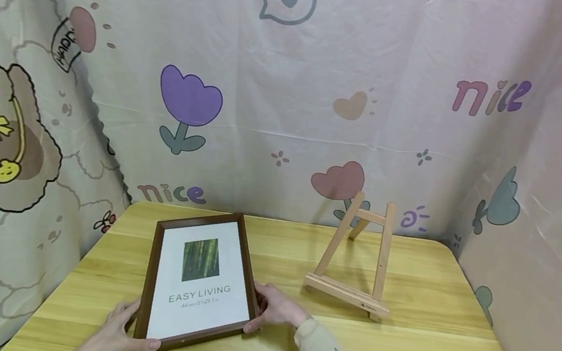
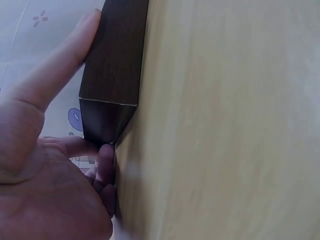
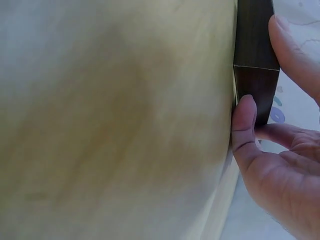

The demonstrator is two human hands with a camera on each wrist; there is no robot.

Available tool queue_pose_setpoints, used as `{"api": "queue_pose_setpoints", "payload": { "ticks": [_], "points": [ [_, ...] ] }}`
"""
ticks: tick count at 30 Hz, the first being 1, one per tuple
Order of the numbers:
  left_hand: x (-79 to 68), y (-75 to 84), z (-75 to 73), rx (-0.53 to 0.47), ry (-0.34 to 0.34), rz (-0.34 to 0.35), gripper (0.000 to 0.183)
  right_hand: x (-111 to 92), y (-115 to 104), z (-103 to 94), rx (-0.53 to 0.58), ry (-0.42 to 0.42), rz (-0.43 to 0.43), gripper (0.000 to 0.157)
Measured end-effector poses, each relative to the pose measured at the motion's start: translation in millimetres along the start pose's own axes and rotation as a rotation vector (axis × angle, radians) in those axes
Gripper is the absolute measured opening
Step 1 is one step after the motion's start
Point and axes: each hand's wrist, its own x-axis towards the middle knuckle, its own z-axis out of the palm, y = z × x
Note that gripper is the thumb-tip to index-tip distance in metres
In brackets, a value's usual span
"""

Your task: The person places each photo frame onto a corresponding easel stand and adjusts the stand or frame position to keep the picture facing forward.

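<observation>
A brown picture frame [image 1: 205,285] with a white insert, a small green bamboo picture and the words "EASY LIVING" lies face up at the left of the table, turned slightly. My left hand [image 1: 115,329] grips its near left corner, thumb over the front edge. At the near right corner, my right hand [image 1: 274,308] holds the frame with thumb and fingers. In the left wrist view, fingertips [image 2: 105,155] reach under the dark frame corner [image 2: 107,115]. The right wrist view shows fingers [image 3: 245,112] at the other corner [image 3: 255,85], close to the tabletop.
A small wooden easel [image 1: 345,293] stands on the right half of the wooden table [image 1: 430,340], angled toward the left. Printed cloth [image 1: 283,80] with flowers and cartoon figures hangs behind the table and along both sides.
</observation>
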Motion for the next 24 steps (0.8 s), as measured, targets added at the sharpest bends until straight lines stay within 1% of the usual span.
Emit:
{"api": "queue_pose_setpoints", "payload": {
  "ticks": [8,12,15,17,21,24],
  "points": [
    [-3.9,-0.3,2.3,-0.031,0.023,0.014,0.118,-1.9,-3.7,0.0,-0.022,0.016,-0.031,0.105],
    [-4.3,1.3,3.6,-0.038,0.04,0.012,0.12,-2.6,-4.1,0.7,-0.047,0.045,-0.035,0.108],
    [-4.9,1.9,4.7,-0.041,0.048,0.004,0.121,-3.0,-3.8,1.5,-0.072,0.057,-0.051,0.112],
    [-5.4,2.1,5.4,-0.049,0.052,0.011,0.121,-3.3,-3.9,1.6,-0.076,0.058,-0.068,0.113],
    [-6.1,1.6,6.9,-0.095,0.052,0.071,0.12,-3.4,-4.2,1.6,-0.055,0.054,-0.093,0.112],
    [-6.7,1.3,7.3,-0.126,0.052,0.106,0.12,-3.3,-4.3,1.8,-0.017,0.051,-0.088,0.112]
  ]
}}
